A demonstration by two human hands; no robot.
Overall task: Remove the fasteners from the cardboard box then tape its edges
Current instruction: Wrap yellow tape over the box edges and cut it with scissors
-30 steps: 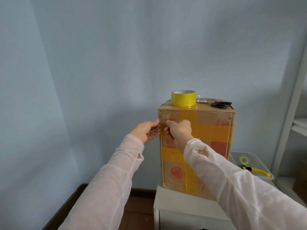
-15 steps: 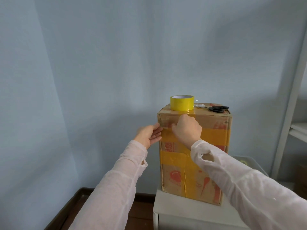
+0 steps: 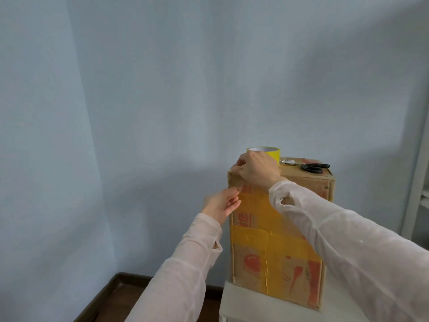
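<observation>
A tall cardboard box with yellow tape bands across its front stands on a white cabinet. My right hand sits on the box's top left corner, fingers curled over the edge and gripping it. My left hand is at the box's left vertical edge, its straight fingers pressing the end of the upper yellow tape band. A yellow tape roll stands on the box top, partly hidden behind my right hand. Any fasteners are too small to make out.
Black-handled scissors lie on the box top to the right of the roll. A white shelf post rises at the far right. A blue wall is close behind, and dark wood floor shows at the lower left.
My right hand slid from the upper tape band up to the box's top left corner. My left hand stayed at the left edge, its fingers straightening onto the tape.
</observation>
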